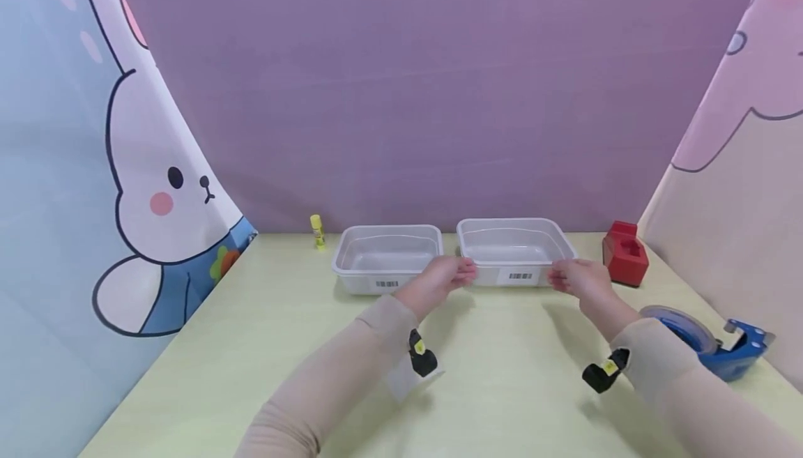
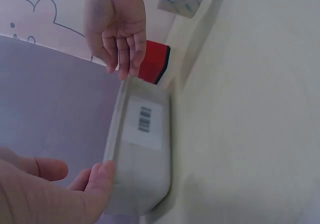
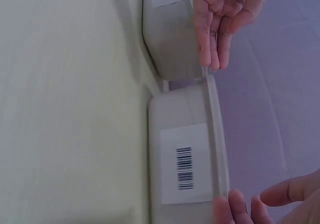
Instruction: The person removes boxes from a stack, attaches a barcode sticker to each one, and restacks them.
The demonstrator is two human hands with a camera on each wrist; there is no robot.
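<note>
Two white plastic trays with barcode labels stand side by side at the back of the table. My left hand [image 1: 439, 278] is at the near left corner of the right tray [image 1: 489, 275], its fingertips touching or very close to the rim. At that tray's near right corner is my right hand [image 1: 585, 281], fingers extended by the rim. In the left wrist view, the left thumb stands apart from the fingers, beside the tray wall [image 2: 137, 169]. The left forearm passes in front of the left tray [image 1: 359, 282]. Both trays' visible insides hold nothing.
A yellow glue stick [image 1: 318, 231] stands left of the trays. Right of them sits a red block-shaped holder [image 1: 625, 254]. A blue tape dispenser [image 1: 730, 357] lies by the right forearm. A pale slip [image 1: 401, 383] is under the left wrist. A purple backdrop [image 1: 401, 109] rises behind.
</note>
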